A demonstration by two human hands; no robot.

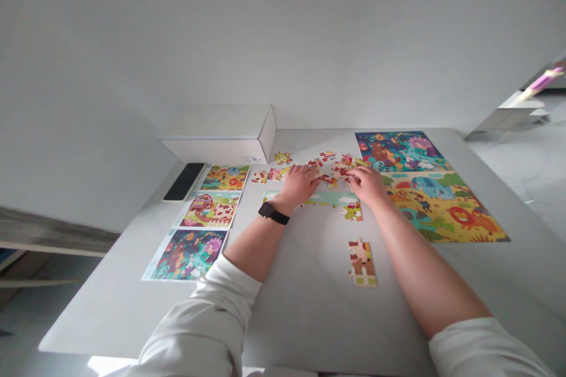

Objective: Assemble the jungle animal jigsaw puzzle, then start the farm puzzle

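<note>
My left hand [298, 184], with a black smartwatch [273, 212] on its wrist, rests its fingertips on loose jigsaw pieces [329, 168] in the middle of the white table [305, 300]. My right hand [365, 184] touches the same scattered pieces from the other side. Whether either hand grips a piece is hidden by the fingers. Below them lies a partly joined strip of puzzle [325, 198]. A small joined puzzle section [362, 263] lies nearer me, beyond reach of neither forearm's path. A large assembled jigsaw [427, 185] lies to the right of my right hand.
Several printed picture cards [210, 210] lie in a column at the table's left. A black phone [183, 181] lies beyond them, and a white cardboard box [219, 135] stands at the back. A pink object [542, 83] shows on a white surface at upper right.
</note>
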